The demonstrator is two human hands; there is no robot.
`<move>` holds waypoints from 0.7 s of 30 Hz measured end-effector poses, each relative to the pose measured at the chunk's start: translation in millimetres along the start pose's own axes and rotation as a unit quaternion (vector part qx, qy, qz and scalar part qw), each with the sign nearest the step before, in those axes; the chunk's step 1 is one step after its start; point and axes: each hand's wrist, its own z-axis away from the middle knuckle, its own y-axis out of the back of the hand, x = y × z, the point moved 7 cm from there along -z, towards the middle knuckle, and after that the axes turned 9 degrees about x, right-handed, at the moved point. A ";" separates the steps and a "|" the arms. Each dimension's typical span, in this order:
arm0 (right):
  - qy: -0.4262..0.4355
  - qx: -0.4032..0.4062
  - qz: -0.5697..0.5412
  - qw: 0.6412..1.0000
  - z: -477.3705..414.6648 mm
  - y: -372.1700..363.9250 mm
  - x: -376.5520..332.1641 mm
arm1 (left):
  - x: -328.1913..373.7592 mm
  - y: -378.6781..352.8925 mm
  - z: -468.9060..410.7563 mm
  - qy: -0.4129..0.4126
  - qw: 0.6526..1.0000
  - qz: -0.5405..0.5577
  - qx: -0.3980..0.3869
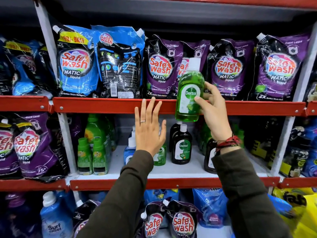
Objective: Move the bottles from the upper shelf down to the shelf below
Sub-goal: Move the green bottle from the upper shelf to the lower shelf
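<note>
- A shop shelving unit fills the frame, with red front rails and white uprights.
- The upper shelf [120, 107], across the middle of the frame, carries a row of standing Safewash pouches: blue pouches [77, 66] at the upper left and purple pouches [228, 69] towards the upper right.
- The lower shelf [180, 169], below centre, holds bottles: small green bottles [92, 155] at its left, a blue pump bottle [129, 150], and a dark Dettol bottle [181, 146] with a white cap near the middle.
- The right hand [214, 109], right of centre, holds a green Dettol bottle [189, 93] in the air. Its fingers are wrapped around the bottle's right side, with the thumb on the label.
- That green bottle has a white cap and leans slightly to the right. It hangs in front of the upper shelf's red rail, its base just above the dark bottle below.
- The left hand [149, 127], at centre, is spread flat with fingers apart and holds nothing. Its fingertips overlap the red rail, and a ring sits on one finger.
- Both arms wear dark olive sleeves, and red cords circle the right wrist.
- The bottom of the frame shows more pouches and a blue Surf Excel bottle [54, 219].
</note>
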 end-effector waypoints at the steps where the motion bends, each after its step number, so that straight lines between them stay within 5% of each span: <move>1: -0.003 -0.005 -0.004 1.000 8.9 -1.8 6.7 | -0.9 2.4 7.5 -0.001 1.000 0.000 0.003; 21: -0.158 -0.087 0.056 0.982 144.4 -52.4 197.1 | -49.2 -35.2 235.3 0.100 0.959 0.022 -0.264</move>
